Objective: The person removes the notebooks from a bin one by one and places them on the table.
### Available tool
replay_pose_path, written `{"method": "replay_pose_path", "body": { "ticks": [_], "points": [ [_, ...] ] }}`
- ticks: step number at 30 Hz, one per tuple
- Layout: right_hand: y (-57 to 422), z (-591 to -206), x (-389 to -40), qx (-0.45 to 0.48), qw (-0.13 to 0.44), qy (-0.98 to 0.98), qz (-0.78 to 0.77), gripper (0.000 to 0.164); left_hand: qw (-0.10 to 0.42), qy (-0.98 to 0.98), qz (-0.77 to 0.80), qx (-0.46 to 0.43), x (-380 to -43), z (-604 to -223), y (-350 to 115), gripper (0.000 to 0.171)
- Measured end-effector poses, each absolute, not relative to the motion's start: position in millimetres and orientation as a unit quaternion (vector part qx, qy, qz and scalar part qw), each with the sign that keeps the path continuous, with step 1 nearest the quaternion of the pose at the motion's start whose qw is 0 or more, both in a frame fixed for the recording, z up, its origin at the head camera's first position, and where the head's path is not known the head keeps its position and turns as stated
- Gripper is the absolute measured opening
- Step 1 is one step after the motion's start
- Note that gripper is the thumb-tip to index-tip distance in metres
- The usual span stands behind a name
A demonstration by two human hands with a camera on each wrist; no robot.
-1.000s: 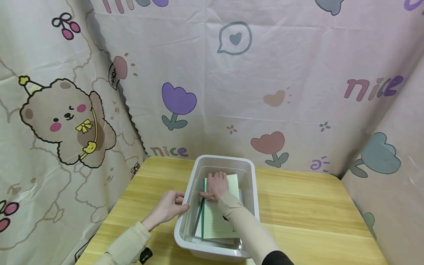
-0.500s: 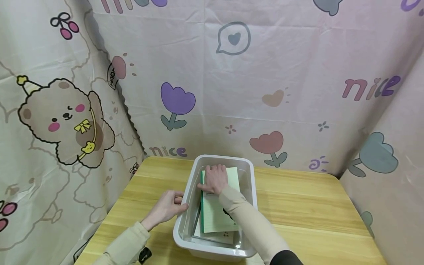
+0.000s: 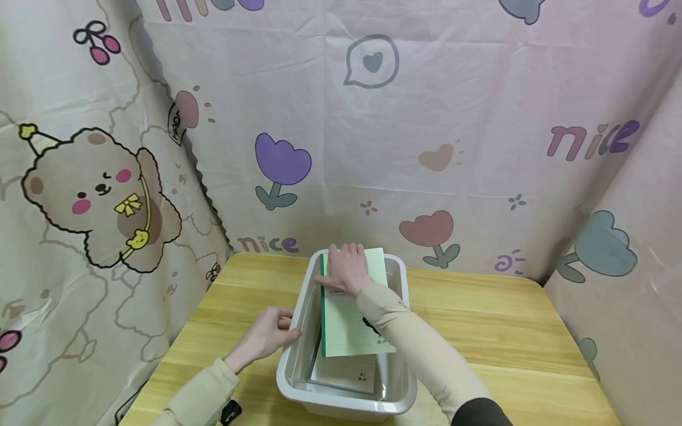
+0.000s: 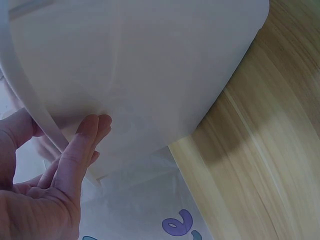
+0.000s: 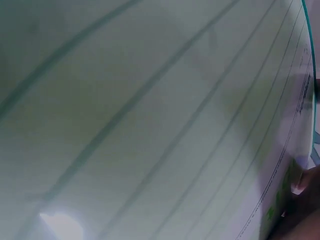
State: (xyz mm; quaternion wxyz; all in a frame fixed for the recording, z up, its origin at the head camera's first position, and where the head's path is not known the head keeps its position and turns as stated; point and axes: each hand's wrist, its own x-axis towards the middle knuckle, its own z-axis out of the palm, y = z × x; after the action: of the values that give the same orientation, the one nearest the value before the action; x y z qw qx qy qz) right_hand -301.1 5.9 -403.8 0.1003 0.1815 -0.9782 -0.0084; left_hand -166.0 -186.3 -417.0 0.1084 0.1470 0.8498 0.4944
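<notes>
A pale green notebook [image 3: 348,331] with a dark green spine is in my right hand [image 3: 346,269], whose fingers lie over its far end and whose thumb is at the spine side. Its far end stands up at the rim of a light grey plastic bin [image 3: 305,290]. Under it, on the bin's bottom, lies another pale notebook [image 3: 341,374], partly covered. In the right wrist view the lined cover [image 5: 165,115] fills nearly everything. My left hand [image 3: 266,335] pinches the bin's left rim, with fingers against the outer wall [image 4: 160,70] in the left wrist view.
The bin stands on a light wooden table [image 3: 495,337], close to its back edge. A printed cloth [image 3: 330,118] hangs behind the table and along both sides. A black strap [image 3: 231,411] shows at the left sleeve.
My right hand has moved up and away from me with the green notebook, lifting it toward the far rim and uncovering more of the lower notebook. The left hand has stayed on the rim.
</notes>
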Motion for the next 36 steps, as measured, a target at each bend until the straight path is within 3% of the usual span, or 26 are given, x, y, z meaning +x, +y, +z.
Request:
{"method": "replay_pose_path", "body": {
  "ticks": [18,24,36],
  "points": [
    [48.5,-309.5,-311.6,0.158,0.106,-0.982,0.012,0.068,0.1,0.849,0.497,0.148,-166.2,-418.6,-186.1,0.039],
    [84.6,-305.6,-311.7,0.158,0.108,-0.981,0.019,0.073,0.099,0.853,0.493,0.137,-166.1,-418.3,-184.0,0.041],
    [164.6,-321.3,-306.8,0.138,0.128,-0.982,0.03,0.058,0.092,0.85,0.515,0.065,-163.3,-420.8,-188.6,0.041]
  ]
}}
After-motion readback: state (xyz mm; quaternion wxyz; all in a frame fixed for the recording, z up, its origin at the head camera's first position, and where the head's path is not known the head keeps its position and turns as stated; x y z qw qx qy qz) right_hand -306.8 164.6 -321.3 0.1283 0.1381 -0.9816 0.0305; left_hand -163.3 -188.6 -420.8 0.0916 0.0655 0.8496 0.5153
